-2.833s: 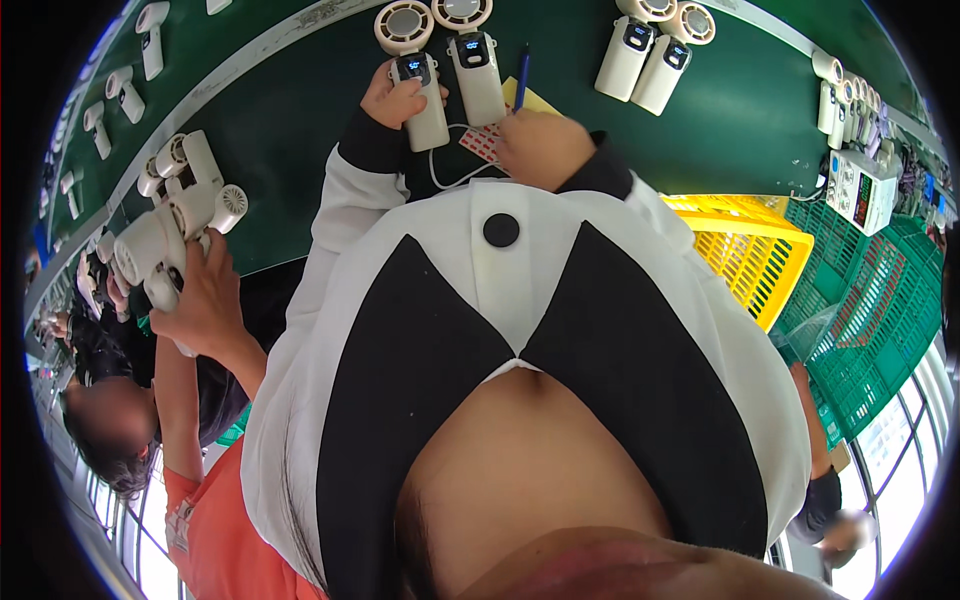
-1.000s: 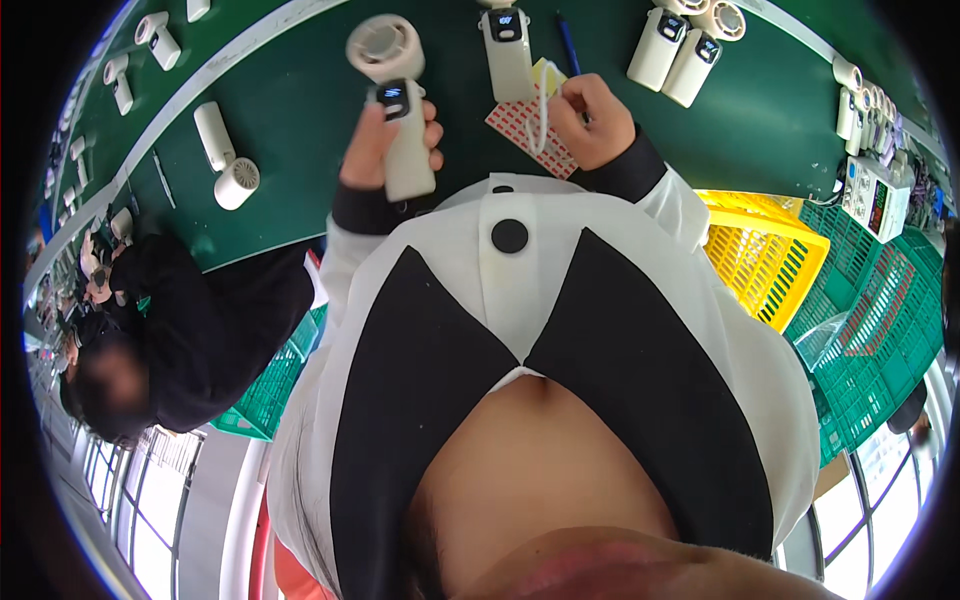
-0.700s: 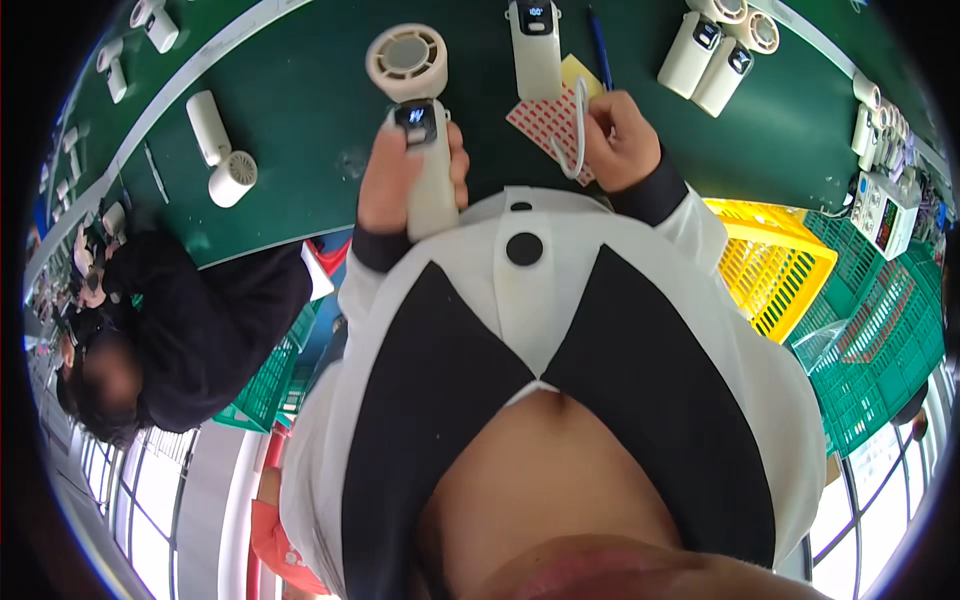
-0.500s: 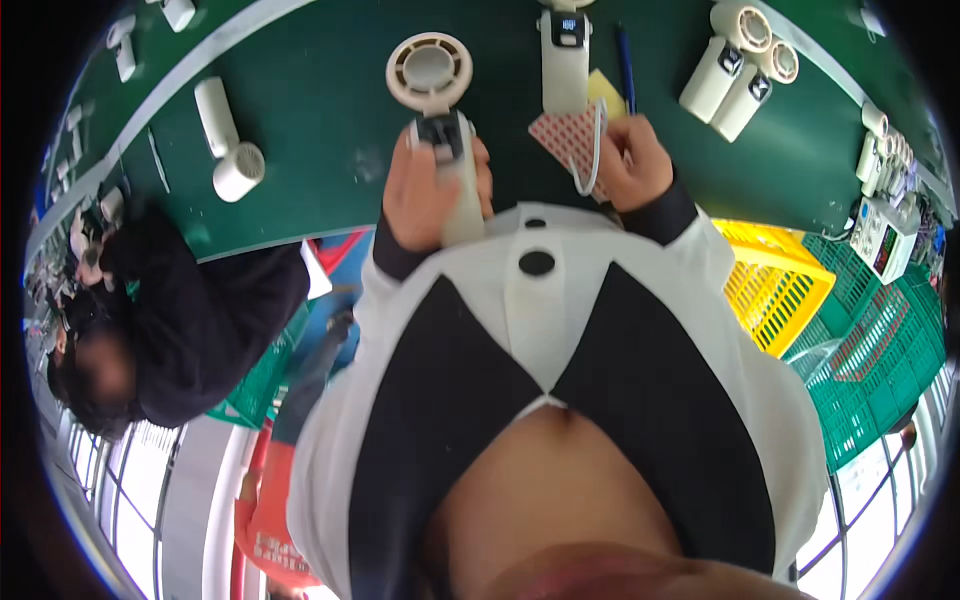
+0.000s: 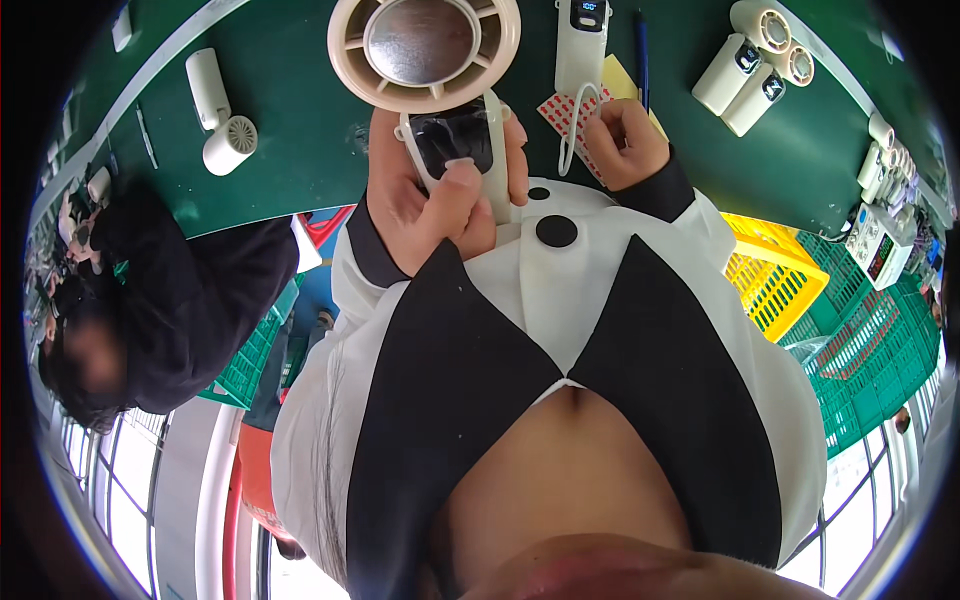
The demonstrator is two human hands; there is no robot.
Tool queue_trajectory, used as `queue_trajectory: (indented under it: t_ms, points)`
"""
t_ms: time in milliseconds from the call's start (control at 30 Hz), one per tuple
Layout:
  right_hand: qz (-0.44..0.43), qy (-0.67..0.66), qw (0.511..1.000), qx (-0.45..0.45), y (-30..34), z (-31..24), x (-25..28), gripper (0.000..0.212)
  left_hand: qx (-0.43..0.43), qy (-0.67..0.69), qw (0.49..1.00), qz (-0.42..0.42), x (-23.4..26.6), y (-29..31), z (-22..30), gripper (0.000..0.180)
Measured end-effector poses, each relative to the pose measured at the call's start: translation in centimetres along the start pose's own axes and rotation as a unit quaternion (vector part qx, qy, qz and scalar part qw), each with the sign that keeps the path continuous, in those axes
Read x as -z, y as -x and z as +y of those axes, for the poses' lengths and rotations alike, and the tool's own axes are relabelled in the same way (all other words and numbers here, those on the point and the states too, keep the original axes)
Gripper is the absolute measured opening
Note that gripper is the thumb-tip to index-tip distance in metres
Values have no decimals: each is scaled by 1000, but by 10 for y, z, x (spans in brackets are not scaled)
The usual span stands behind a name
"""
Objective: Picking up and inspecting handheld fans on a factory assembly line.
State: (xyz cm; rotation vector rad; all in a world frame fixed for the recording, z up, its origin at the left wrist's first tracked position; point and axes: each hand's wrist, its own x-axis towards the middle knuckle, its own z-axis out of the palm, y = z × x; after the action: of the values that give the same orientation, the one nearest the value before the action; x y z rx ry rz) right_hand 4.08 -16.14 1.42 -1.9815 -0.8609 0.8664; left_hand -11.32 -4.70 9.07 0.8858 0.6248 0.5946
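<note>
My left hand (image 5: pixel 430 200) is wrapped round a cream handheld fan (image 5: pixel 455 140), its round head tilted up toward me. The thumb rests on the lower edge of the fan's glossy dark panel. My right hand (image 5: pixel 632 145) is curled beside a white cord loop (image 5: pixel 568 150) and a red-and-white patterned sheet (image 5: pixel 607 160). Whether its fingers pinch the cord or the sheet is hidden. Just beyond lies a second cream fan (image 5: pixel 580 50) with a lit display, its head cut off by the upper edge.
Yellow paper (image 5: pixel 620 78) and a blue pen (image 5: pixel 642 60) lie on the green table (image 5: pixel 300 120). More fans (image 5: pixel 740 75) rest at right, another (image 5: pixel 222 110) at left. A yellow crate (image 5: pixel 770 270) and green crates (image 5: pixel 870 370) stand right. A person in dark clothing (image 5: pixel 190 310) sits left.
My left hand has raised the fan closer to me, so it looks larger, and the thumb now lies on its panel. The right hand stays near the patterned sheet, fingers curled.
</note>
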Motion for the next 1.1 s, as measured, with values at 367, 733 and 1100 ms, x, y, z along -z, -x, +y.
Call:
queue_trajectory:
  t_ms: [367, 733, 1100]
  points:
    - [-13, 6, 1000, 3, -5, 0, 1, 8, 25, 20, 999, 30, -8, -2, 3, 63]
    - [-13, -1, 1000, 2, -9, 0, 0, 8, -21, 5, 1000, 22, -7, -8, 0, 58]
    - [-21, 6, 1000, -1, -10, 1, 1, 8, -24, -14, 998, 56, -11, -9, -4, 53]
